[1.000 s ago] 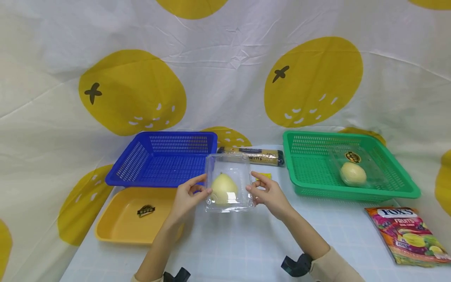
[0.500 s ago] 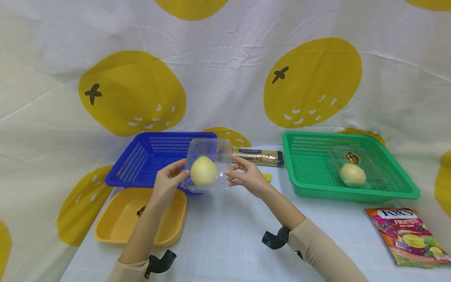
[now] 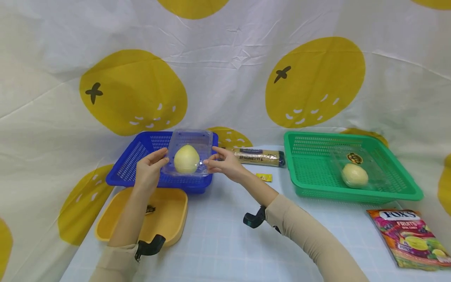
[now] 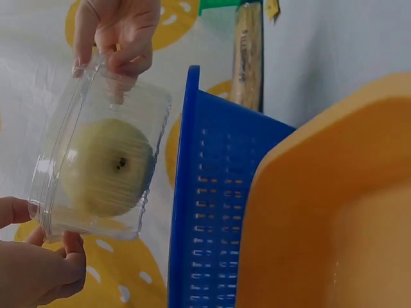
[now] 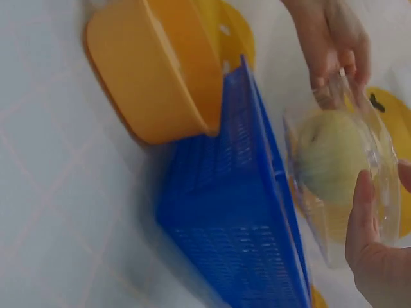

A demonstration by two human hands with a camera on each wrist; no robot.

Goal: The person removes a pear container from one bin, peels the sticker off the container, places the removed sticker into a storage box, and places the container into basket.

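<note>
A clear plastic clamshell box with a pale yellow-green pear inside is held in the air over the blue basket. My left hand pinches the box's left edge between thumb and fingers. On the opposite edge, my right hand grips it the same way. Both wrist views show the box raised above the basket's rim, with the pear lying in its lower part.
An orange tub with a dark label in it stands before the blue basket. Spaghetti and a small yellow packet lie centrally. The green basket holds another boxed fruit. A Fox's candy bag lies front right.
Both hands have carried the boxed pear leftward and away from me, from above the table's middle to over the blue basket. The small yellow packet now shows fully.
</note>
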